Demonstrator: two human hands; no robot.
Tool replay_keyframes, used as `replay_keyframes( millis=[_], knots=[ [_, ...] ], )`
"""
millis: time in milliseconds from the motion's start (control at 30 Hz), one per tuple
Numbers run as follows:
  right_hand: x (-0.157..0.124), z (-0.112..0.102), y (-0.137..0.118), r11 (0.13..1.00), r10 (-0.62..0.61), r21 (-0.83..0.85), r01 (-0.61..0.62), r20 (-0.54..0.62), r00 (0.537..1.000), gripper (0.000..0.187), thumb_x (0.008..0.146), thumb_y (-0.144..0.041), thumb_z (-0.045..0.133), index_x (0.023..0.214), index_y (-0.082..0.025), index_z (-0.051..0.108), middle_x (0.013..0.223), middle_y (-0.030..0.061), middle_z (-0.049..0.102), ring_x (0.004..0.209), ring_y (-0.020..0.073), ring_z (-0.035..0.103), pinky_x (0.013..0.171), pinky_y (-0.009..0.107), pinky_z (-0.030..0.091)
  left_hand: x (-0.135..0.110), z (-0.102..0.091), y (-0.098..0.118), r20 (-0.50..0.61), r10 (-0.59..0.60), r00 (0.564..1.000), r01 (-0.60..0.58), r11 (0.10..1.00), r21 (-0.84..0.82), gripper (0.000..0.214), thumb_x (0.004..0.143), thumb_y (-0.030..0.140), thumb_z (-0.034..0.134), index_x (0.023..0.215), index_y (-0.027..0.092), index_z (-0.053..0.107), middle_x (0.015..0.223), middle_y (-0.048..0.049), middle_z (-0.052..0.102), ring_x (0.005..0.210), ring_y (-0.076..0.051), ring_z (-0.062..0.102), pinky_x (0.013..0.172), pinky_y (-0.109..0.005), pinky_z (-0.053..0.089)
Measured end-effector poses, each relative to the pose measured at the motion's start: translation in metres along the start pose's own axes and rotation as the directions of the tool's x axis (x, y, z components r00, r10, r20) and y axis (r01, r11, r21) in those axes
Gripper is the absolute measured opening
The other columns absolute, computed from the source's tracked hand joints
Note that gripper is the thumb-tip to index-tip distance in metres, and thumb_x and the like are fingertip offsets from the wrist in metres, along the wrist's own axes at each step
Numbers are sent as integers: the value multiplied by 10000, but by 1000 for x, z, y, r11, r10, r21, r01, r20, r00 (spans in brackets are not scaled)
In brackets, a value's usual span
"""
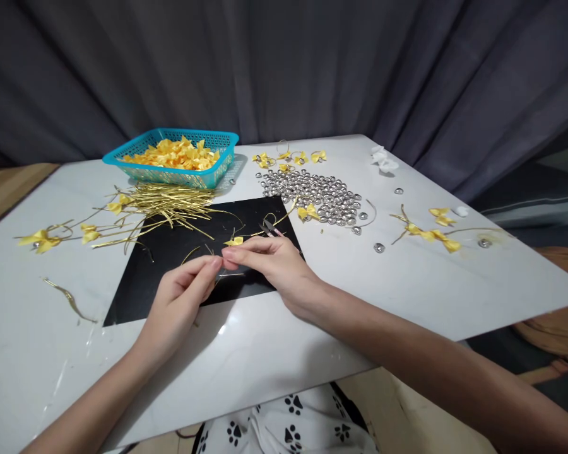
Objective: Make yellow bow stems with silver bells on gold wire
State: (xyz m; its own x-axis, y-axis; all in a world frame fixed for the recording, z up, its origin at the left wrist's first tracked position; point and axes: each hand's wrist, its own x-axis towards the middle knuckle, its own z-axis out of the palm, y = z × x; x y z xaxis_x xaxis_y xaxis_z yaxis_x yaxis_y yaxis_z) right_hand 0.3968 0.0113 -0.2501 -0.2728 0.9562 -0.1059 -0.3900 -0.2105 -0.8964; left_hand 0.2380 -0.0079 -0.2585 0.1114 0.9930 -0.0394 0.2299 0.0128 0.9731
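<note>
Both hands meet over a black mat, fingertips almost touching. My left hand is closed in a pinch; thin gold wire ends show by its fingertips, though what it grips is mostly hidden. My right hand is pinched too, with a small yellow ribbon bow showing just behind its fingertips. Whether the bow is held or lies beyond them is hard to make out. Behind the right fingers, a pair of small scissors or snips lies on the mat, partly covered.
A blue basket of yellow ribbon pieces stands at the back left, with a heap of gold wire ties before it. Silver beads lie spread behind the mat. Several wired bows lie at both sides. White tissue lies back right.
</note>
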Motion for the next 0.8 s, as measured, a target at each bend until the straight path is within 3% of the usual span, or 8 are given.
replay_keyframes(
  millis=[167,367,467,567,667,800],
  knots=[
    [2,-4,1,997,57,-53,-54,56,997,69,654,-206,768,612,-173,724,577,-39,616,677,81,576,806,253,452,0,1,9,69,28,997,-43,973,229,342,833,478,510,727,184,649,520,38,310,452,-101,256,411,-240,183],
    [3,-5,4,989,98,-113,-97,2,995,74,616,-204,788,622,-163,726,579,-18,626,621,95,547,705,270,444,0,0,9,117,67,991,-108,909,402,381,862,473,446,746,166,641,588,19,508,443,-95,355,415,-224,270],
    [5,-4,9,986,99,-135,-98,0,995,52,660,-154,756,645,-145,707,577,-18,609,603,91,535,683,263,435,0,-1,3,154,113,982,-176,850,496,381,884,446,423,719,165,620,599,7,554,523,-120,454,503,-230,344],
    [7,-1,12,979,57,-194,-56,-1,998,95,737,-86,680,663,-134,645,596,-10,592,590,93,537,641,255,435,1,-1,1,167,164,972,-232,778,584,375,890,418,414,690,162,600,565,12,538,515,-122,458,499,-234,333],
    [8,1,10,985,41,-167,-42,-12,999,118,800,-84,629,707,-142,585,611,-31,554,528,63,490,556,210,416,1,-1,3,137,215,967,-254,777,576,363,880,410,432,675,163,600,565,15,540,492,-111,432,479,-231,322],
    [7,-1,1,995,100,-6,-100,-8,995,101,884,-183,563,789,-153,546,563,-66,499,426,40,376,427,164,338,0,1,10,65,173,983,-185,895,405,273,841,405,517,737,180,632,676,10,619,570,-111,508,535,-208,391]
  ],
)
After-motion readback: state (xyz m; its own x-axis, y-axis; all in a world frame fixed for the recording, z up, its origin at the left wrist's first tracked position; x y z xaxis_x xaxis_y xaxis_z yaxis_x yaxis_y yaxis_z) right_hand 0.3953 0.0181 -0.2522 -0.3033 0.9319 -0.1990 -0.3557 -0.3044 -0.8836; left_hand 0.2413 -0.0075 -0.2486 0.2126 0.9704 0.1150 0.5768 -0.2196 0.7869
